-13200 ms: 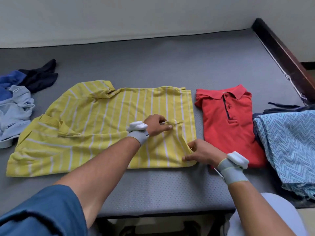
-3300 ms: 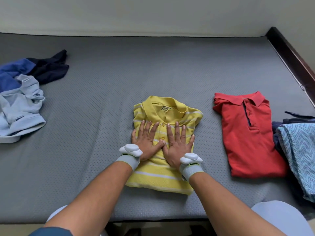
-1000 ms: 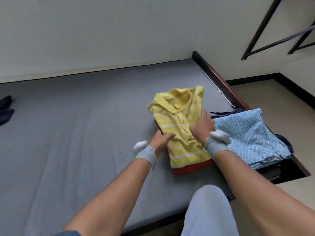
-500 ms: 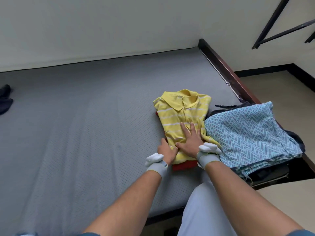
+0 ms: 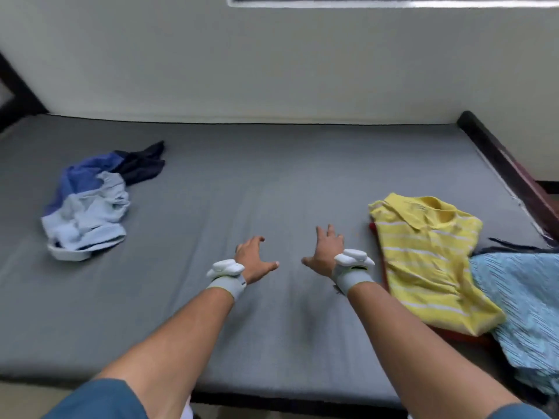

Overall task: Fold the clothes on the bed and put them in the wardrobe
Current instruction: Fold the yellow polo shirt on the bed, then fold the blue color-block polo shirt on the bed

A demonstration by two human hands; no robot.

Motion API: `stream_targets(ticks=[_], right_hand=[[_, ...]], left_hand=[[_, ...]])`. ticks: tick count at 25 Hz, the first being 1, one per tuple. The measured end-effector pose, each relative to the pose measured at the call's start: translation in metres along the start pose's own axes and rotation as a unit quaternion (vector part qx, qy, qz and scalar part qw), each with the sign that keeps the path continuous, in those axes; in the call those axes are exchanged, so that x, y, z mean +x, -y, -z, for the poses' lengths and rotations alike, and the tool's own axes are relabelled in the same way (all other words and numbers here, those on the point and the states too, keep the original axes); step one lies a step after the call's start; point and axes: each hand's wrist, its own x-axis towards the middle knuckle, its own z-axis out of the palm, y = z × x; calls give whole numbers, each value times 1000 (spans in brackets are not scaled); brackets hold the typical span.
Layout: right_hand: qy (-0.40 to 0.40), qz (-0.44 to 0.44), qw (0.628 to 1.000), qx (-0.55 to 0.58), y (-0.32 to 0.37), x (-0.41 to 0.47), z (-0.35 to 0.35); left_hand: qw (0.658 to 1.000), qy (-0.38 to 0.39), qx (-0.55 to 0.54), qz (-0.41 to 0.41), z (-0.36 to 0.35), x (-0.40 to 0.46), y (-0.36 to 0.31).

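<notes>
The folded yellow striped polo (image 5: pixel 429 261) lies on top of the red polo (image 5: pixel 465 335), of which only thin edges show, at the bed's right side. A folded blue zigzag garment (image 5: pixel 526 309) sits just right of them. At the left lies an unfolded heap of light blue, blue and dark navy clothes (image 5: pixel 90 204). My left hand (image 5: pixel 252 260) and my right hand (image 5: pixel 325 252) hover over the bare grey mattress (image 5: pixel 242 182) in the middle, fingers spread, holding nothing.
A dark wooden bed frame (image 5: pixel 511 170) runs along the right edge. A pale wall stands behind the bed. The mattress's front edge is close to my body.
Both hands have left the yellow polo and moved left over the bare mattress. The view has swung left, bringing the unfolded heap back into sight.
</notes>
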Motion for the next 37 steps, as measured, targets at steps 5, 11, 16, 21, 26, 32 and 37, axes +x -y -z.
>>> stream_targets(ticks=[5, 11, 16, 21, 26, 32, 37], right_hand=[[109, 52, 991, 48, 128, 26, -20], [237, 13, 971, -35, 171, 53, -22], [310, -1, 946, -96, 200, 67, -28], [307, -16, 948, -81, 197, 71, -30], [293, -19, 954, -61, 191, 67, -32], [180, 0, 984, -18, 143, 45, -23], [-4, -60, 991, 118, 72, 22, 6]], left_hand=[[993, -88, 15, 81, 79, 18, 110], [966, -174, 1, 189, 144, 58, 216], [927, -265, 82, 254, 166, 84, 272], [926, -256, 71, 268, 179, 100, 321], [979, -141, 16, 144, 171, 89, 243], [984, 144, -73, -69, 25, 14, 85], [903, 335, 105, -246, -6, -27, 65]])
